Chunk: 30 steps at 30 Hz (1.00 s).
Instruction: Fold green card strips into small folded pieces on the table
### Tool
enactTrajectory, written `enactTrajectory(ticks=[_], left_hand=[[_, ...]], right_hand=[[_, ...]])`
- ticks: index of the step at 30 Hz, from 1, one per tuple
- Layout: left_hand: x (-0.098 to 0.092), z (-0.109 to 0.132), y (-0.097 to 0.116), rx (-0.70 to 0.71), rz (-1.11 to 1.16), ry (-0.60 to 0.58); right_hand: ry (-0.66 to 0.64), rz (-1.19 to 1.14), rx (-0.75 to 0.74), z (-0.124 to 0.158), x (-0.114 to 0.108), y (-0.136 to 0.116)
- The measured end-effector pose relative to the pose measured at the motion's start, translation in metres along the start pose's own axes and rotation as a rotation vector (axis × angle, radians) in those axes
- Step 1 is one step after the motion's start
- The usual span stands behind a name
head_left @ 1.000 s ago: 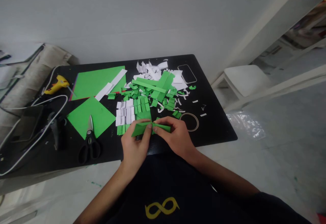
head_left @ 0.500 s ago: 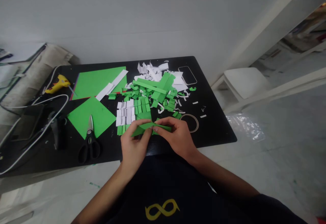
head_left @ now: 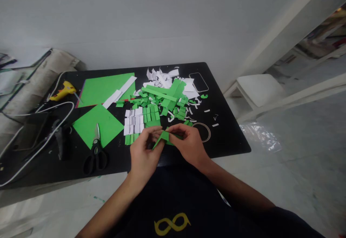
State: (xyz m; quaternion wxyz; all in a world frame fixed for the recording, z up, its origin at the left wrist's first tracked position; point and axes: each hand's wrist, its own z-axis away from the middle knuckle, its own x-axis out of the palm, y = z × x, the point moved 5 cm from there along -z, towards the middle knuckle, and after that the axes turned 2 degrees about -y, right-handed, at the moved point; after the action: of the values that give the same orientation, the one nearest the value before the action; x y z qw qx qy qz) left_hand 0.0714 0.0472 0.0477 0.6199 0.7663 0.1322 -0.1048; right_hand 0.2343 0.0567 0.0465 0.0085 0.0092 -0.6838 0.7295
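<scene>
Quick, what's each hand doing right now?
Left hand: closed, pinching a folded green paper strip between thumb and fingers.
Right hand: closed, gripping the same strip.

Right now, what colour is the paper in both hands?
The paper is green, head view.

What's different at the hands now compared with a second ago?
The green paper piece has changed shape: its left part, stretched out leftward before, is now bent, its near end slanting down to the left. Nothing was taken up or let go; the left hand and right hand both still hold it. The scissors, yellow glue gun and paper pile stayed put on the table.
</scene>
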Motion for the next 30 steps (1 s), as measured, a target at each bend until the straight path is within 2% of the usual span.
enactTrajectory(ticks=[5,12,19,30], left_hand=[[0.0,0.003,0.004,0.033,-0.058,-0.018],[0.0,0.005,0.014,0.139,-0.143,-0.075],[0.002,0.004,0.021,0.226,-0.166,-0.102],[0.003,0.004,0.019,0.227,-0.153,-0.088]], right_hand=[[-0.015,0.02,-0.013,-0.001,0.0,0.0],[-0.037,-0.043,0.068,-0.007,-0.003,0.008],[-0.081,-0.068,0.08,-0.007,-0.003,0.008],[-0.037,-0.05,0.044,-0.004,-0.002,0.008]])
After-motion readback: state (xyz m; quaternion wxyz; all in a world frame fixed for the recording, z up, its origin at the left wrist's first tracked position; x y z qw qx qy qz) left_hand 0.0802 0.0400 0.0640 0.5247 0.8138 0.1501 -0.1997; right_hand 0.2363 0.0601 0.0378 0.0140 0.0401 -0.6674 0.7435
